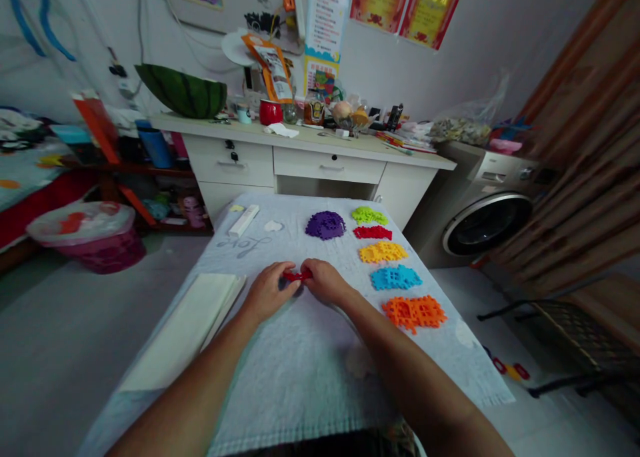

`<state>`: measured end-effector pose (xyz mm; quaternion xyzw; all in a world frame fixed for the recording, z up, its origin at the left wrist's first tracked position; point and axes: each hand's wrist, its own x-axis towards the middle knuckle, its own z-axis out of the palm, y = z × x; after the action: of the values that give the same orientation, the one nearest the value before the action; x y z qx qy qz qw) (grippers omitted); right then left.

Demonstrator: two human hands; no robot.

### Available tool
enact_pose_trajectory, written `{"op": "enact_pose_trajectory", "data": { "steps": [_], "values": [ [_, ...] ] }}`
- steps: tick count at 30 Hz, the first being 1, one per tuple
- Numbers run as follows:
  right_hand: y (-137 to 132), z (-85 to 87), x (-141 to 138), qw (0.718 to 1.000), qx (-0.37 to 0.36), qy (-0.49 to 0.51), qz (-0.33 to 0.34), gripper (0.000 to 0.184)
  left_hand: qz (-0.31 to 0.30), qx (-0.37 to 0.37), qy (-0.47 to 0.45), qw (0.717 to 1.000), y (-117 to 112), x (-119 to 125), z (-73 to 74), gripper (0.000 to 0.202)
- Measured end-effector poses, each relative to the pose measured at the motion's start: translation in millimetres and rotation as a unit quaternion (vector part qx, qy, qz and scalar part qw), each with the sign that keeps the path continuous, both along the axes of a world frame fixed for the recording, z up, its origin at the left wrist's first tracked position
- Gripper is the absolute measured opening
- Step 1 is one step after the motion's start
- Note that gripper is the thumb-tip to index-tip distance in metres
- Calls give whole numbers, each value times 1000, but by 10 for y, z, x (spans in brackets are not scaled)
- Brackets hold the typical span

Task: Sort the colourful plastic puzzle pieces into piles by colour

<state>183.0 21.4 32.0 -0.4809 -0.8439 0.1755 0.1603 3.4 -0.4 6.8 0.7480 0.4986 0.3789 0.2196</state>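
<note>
My left hand (270, 290) and my right hand (324, 282) meet at the middle of a table covered with a pale blue towel (300, 364). Both pinch a small red plastic piece (297, 276) between their fingertips, just above the cloth. To the right lie sorted piles of plastic pieces: purple (325, 225), lime green (369, 215), red (373, 232), yellow (383, 252), blue (395, 278) and orange (415, 312).
A folded cream cloth (185, 327) lies at the table's left edge, a white tube (243, 220) at the far left. Behind stand a cluttered white desk (300, 157) with a watermelon half (183, 90), and a washing machine (485, 210). A pink bin (90, 237) sits on the floor at left.
</note>
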Motion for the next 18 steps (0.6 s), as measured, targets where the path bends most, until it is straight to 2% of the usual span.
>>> {"op": "enact_pose_trajectory", "data": {
  "steps": [4,7,10,12,15,18],
  "values": [
    [59,156,133,1000,-8,12,-1,15,-1,-16,-28,999,9,-22,0,38],
    [232,269,427,999,-14,36,-30,13,14,-12,-18,1000,28,-32,-39,39],
    [530,331,852,991,-43,55,-110,11,36,-13,-9,999,48,-33,-88,43],
    [753,348,1147,982,-26,79,-172,12,45,-19,-11,999,57,-31,-108,47],
    [1042,347,1507,943,3,112,-315,22,41,-34,-11,999,64,-26,-108,50],
    [1227,328,1718,913,14,114,-392,31,38,-44,-8,998,72,-22,-89,51]
  ]
}}
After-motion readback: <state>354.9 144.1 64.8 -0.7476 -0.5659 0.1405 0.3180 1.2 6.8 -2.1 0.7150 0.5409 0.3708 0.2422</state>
